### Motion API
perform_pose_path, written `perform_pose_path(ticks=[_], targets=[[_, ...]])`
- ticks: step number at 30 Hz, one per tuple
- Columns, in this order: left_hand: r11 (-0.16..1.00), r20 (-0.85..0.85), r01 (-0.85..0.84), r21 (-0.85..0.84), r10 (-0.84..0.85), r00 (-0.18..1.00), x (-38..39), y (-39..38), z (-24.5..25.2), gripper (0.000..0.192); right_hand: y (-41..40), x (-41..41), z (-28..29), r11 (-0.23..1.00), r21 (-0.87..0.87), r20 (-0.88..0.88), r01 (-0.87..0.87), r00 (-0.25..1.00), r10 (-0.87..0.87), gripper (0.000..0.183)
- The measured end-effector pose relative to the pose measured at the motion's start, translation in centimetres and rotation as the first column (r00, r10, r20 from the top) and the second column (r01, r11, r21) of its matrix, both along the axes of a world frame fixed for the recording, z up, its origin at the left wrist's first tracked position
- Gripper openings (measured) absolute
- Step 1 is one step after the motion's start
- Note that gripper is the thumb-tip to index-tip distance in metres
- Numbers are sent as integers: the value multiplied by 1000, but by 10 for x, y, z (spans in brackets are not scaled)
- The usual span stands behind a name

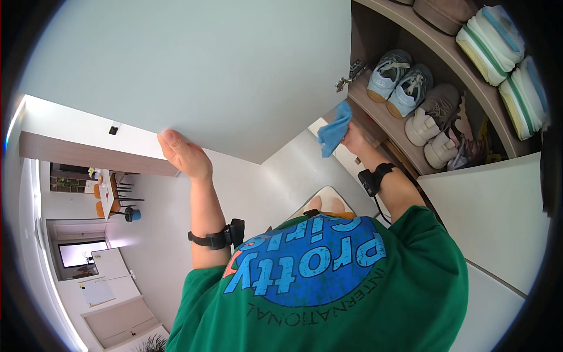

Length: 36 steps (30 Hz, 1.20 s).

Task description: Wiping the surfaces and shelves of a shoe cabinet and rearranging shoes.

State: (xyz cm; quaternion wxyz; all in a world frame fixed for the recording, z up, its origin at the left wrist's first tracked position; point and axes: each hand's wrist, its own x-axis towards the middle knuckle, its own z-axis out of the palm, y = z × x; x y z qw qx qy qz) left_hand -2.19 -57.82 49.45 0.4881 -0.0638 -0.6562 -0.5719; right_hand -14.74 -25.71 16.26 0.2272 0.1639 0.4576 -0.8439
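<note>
My left hand [187, 156] grips the free edge of a pale cabinet door [211, 70], which stands swung out on its hinge [345, 81]. A blue cloth [335, 130] hangs crumpled from my right hand [355, 138], low beside the hinged side of the door and in front of the shoe cabinet. Inside, on the shelf [369, 94], light blue sneakers [396, 83] sit with their heels outward. White-and-grey shoes [433, 121] stand beside them, near a partly hidden bundle of pinkish items [473, 141].
On the upper shelf [488, 97] are folded white packs with green stripes [490, 46] and a brownish item [444, 15]. Another white door panel [488, 198] borders the cabinet. My feet are on a pale mat [327, 193]. A dining table [105, 193] with orange chairs stands far left.
</note>
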Motion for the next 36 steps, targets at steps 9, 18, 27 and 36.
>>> perform_pose_path(ticks=[9,18,27,36], targets=[[998,15,66,-18,-66,998,-2,3,3,44,-46,-10,75,754,-648,-53,110,981,-189,49],[999,2,36,38,-36,999,-8,7,2,45,-122,74,101,720,-652,-25,-238,956,293,49],[998,18,-29,-49,30,999,2,-1,-5,46,-128,97,151,819,-535,157,-208,928,338,50],[981,72,-124,-147,136,988,0,-1,0,47,-70,62,174,985,-154,-47,73,996,-81,39]])
